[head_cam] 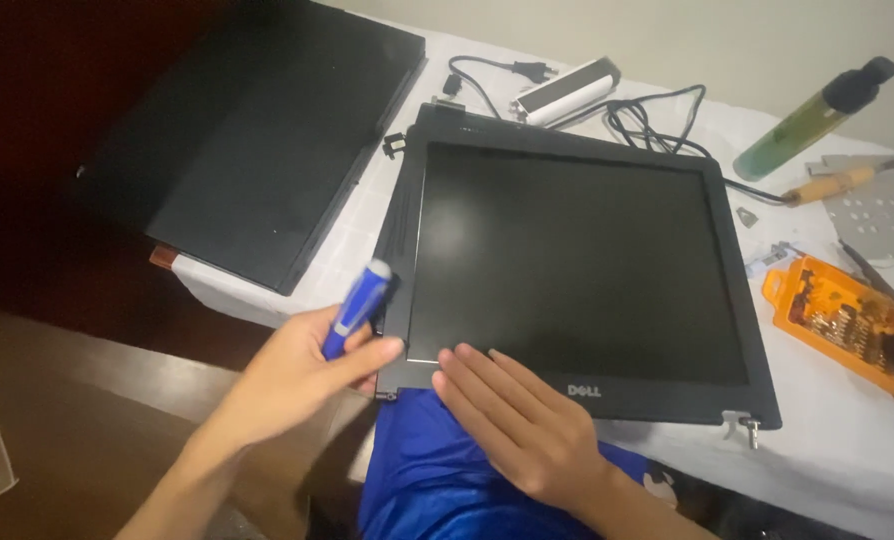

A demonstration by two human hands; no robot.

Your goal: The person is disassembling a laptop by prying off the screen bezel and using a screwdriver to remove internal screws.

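Laptop screen panel (577, 270) flat on the white-covered table (847, 440), both hands at its near edge.

The left hand (302, 375) is closed around a blue-and-white screwdriver (359, 305), whose tip meets the panel's lower-left edge. The right hand (522, 420) lies open and flat, fingers (467, 370) pressing the bottom bezel, holding nothing. A black laptop base (257, 140) lies left of the panel; an orange bit case (837, 320) sits right of it; a green bottle (812, 120), cables (657, 120) and a white adapter (567, 95) lie beyond its far edge.
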